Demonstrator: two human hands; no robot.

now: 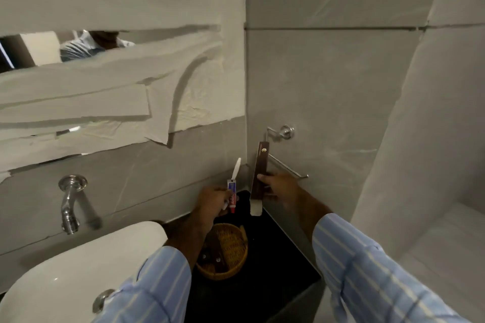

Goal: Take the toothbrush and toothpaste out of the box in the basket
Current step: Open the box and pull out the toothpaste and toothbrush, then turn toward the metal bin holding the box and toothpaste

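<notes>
My left hand grips a white toothbrush and a small red, white and blue toothpaste tube together, both held upright above the counter. My right hand holds a long dark brown box upright, with its pale open flap hanging at the bottom end. The round woven basket sits on the dark counter below my hands, partly hidden by my left forearm. Dark brown packets lie inside the basket.
A white basin sits at the lower left under a chrome wall tap. A chrome towel rail juts from the right wall behind the box. The mirror above is covered with paper. The black counter ends at the right.
</notes>
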